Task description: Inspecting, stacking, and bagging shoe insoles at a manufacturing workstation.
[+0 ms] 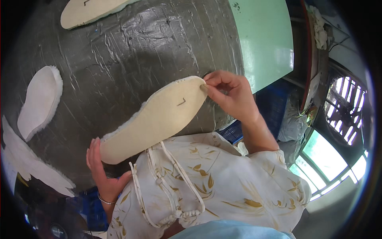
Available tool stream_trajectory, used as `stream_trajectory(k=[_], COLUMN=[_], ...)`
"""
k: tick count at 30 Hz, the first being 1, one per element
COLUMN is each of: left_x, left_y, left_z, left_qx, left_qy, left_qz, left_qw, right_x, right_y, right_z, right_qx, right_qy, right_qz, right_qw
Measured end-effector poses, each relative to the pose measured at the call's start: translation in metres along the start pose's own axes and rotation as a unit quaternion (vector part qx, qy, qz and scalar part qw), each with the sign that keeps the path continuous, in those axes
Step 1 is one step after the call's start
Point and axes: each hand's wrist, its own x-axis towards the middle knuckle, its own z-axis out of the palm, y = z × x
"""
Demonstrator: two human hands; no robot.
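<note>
Surface: a dark grey work table with a wrinkly, scuffed plastic-looking covering is taking up most of the view, and a pale green board is sitting along its far right edge.
Room: a barred window is letting in daylight on the right, with blue crates showing below the table edge.
Insole: a cream foam shoe insole with a fleecy white rim and a small pen mark is being held just above the table, near the person's chest.
Left hand: the left hand is cupping the heel end, fingers wrapped against it.
Right hand: the right hand is pinching the toe tip, thumb and fingers closed on it.
Other pieces: a white fleecy insole is lying at left, another cream insole at the top.
Hard to see: the top insole is getting cut off by the frame, the white scraps at lower left are bending into the blurry rim, and the stuff by the window is too cluttered to make out.
</note>
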Motion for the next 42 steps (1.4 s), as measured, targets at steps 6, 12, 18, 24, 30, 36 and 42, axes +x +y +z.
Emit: stream_trajectory(k=[6,12,18,24,30,36,42], left_x=[0.109,0.181,0.190,0.191,0.191,0.186,0.182], left_y=[0.070,0.116,0.122,0.134,0.143,0.145,0.146], left_z=[-0.002,0.051,0.061,0.059,0.056,0.057,0.049], left_qx=[0.001,-0.116,-0.186,-0.194,-0.208,-0.277,-0.282], left_qy=[0.007,-0.217,-0.229,-0.267,-0.277,-0.259,-0.224], left_qz=[0.130,0.019,-0.062,-0.148,-0.177,-0.199,-0.142], left_qw=[0.991,0.969,0.953,0.932,0.921,0.904,0.922], right_x=[-0.006,-0.009,-0.016,-0.014,-0.016,-0.016,-0.017], right_y=[0.017,0.029,0.042,0.051,0.054,0.052,0.047], right_z=[-0.002,0.006,0.007,0.009,0.007,0.005,-0.002], right_qx=[-0.016,0.009,0.035,0.047,0.053,0.049,0.080], right_qy=[0.044,0.073,0.102,0.107,0.106,0.108,0.077], right_qz=[-0.040,-0.156,-0.226,-0.259,-0.273,-0.283,-0.199], right_qw=[0.998,0.985,0.968,0.959,0.955,0.952,0.974])
